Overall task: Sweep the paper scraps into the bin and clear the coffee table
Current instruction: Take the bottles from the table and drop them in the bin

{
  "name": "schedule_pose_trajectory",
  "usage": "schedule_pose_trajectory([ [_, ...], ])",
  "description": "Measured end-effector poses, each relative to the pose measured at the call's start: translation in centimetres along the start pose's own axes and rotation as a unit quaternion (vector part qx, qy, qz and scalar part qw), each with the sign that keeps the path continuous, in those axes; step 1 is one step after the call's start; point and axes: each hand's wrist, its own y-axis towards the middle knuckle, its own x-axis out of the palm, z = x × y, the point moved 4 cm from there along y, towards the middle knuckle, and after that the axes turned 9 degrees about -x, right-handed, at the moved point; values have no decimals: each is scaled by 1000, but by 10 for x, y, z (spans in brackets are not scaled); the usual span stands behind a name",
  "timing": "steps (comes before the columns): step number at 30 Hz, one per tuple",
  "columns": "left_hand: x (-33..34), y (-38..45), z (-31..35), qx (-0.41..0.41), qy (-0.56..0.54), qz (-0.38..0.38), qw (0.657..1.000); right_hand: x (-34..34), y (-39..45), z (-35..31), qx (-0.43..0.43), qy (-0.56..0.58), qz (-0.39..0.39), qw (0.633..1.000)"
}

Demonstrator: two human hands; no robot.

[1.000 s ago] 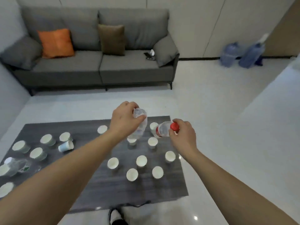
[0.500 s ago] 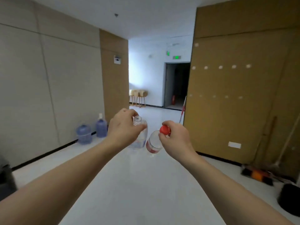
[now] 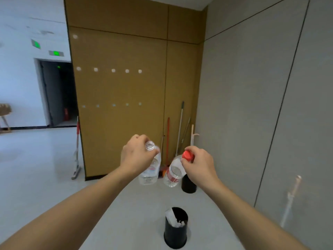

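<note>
My left hand (image 3: 137,156) grips the neck of a clear uncapped plastic bottle (image 3: 150,170), which hangs down from it. My right hand (image 3: 197,164) holds a second clear bottle (image 3: 173,173) by its red cap; this one has a red label and tilts to the left. Both bottles hang in the air in front of me. On the floor below stands a black bin (image 3: 175,231) with white paper scraps inside. The coffee table is out of view.
A second black bin (image 3: 188,184) stands farther back near the corner. Brooms and mop handles (image 3: 179,130) lean in the corner against the brown wall panel. Another mop (image 3: 76,150) leans at the panel's left edge. An open doorway (image 3: 57,92) lies far left.
The view has swung from the coffee table with cups to the right, past the hallway, to the corner with the bins. Both hands still hold their bottles the same way.
</note>
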Motion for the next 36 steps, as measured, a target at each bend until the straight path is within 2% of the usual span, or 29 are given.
schedule_pose_trajectory([
  [6,123,90,0,29,-47,-110,992,33,70,89,105,-54,17,993],
  [13,246,153,-46,-2,-36,-168,985,98,98,194,207,-67,9,976],
  [19,362,184,-112,-78,-3,-258,963,177,102,298,305,-54,-31,950],
  [23,459,204,-159,-132,37,-292,947,251,121,398,370,-52,-88,924],
  [26,541,214,-196,-195,59,-327,923,312,134,480,424,-41,-136,895],
  [29,620,220,-229,-298,70,-377,874,362,140,553,498,-34,-180,848],
  [33,705,217,-260,-426,61,-403,808,414,138,625,569,-24,-197,798],
  [36,763,209,-282,-471,43,-408,781,454,136,675,599,-8,-191,778],
])
